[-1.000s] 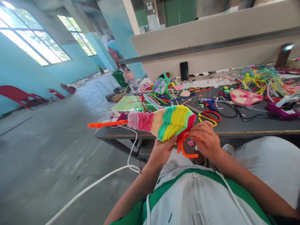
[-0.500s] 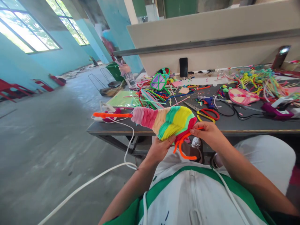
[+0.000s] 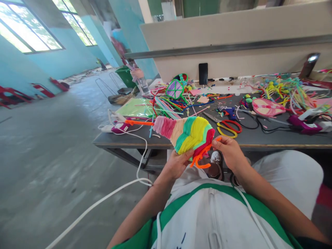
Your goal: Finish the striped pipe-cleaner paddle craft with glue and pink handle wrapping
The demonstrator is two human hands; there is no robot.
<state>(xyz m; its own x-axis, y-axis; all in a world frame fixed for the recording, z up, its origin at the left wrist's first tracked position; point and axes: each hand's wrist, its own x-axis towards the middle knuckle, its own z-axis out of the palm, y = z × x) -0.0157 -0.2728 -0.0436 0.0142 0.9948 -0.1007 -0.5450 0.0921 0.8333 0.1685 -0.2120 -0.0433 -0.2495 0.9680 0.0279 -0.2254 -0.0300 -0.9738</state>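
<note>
A striped pipe-cleaner piece (image 3: 193,135), banded in pink, peach, teal, yellow and red, is held over my lap at the table's front edge. My left hand (image 3: 177,164) grips its lower edge, thumb on top. At its right end my right hand (image 3: 227,148) pinches an orange pipe cleaner (image 3: 206,150) that lies along the red band. Loose orange ends curl below between the two hands. From the narrow pink end another orange stem (image 3: 138,122) sticks out to the left.
On the dark table (image 3: 259,136) lie scissors (image 3: 228,128), a blue glue gun (image 3: 230,113), a pink oval piece (image 3: 268,106) and many loose pipe cleaners (image 3: 168,109). A phone (image 3: 203,73) leans at the back near a bottle (image 3: 140,81). A white cable (image 3: 103,204) hangs at the left.
The striped piece has shifted slightly right, and its left stem now looks shorter. The loose orange ends have moved up a little, with my right hand still pinching at the right end.
</note>
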